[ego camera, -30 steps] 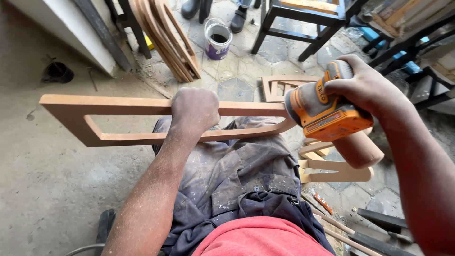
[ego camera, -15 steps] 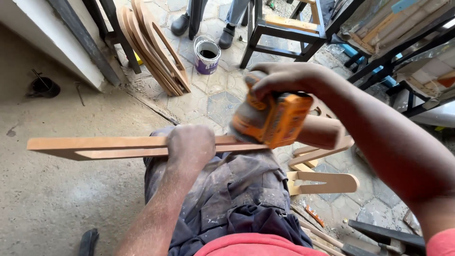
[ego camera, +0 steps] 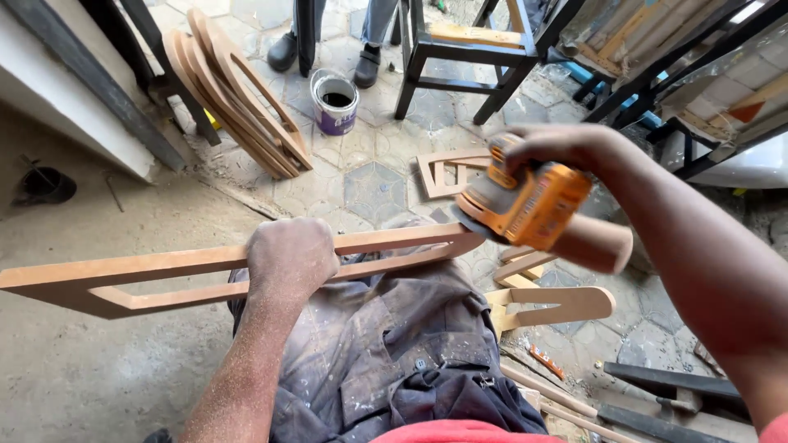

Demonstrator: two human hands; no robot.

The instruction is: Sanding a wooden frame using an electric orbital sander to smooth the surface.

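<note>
My left hand (ego camera: 291, 258) grips a long flat wooden frame piece (ego camera: 139, 275) with a slot cut through it, held edge-up across my lap. My right hand (ego camera: 558, 143) holds an orange electric sander (ego camera: 525, 205) with a tan dust canister, tilted, its pad touching the right end of the frame piece. Sawdust coats my left forearm.
Curved wooden pieces (ego camera: 238, 98) lean in a stack at the back left. A paint can (ego camera: 335, 102) stands near another person's feet (ego camera: 287, 51) and a dark chair (ego camera: 468, 49). More cut wooden parts (ego camera: 558, 305) lie on the paved floor to the right.
The sander has shifted right to the frame's right end and tilted. The frame piece has tipped onto its edge, with my left hand still gripping it.
</note>
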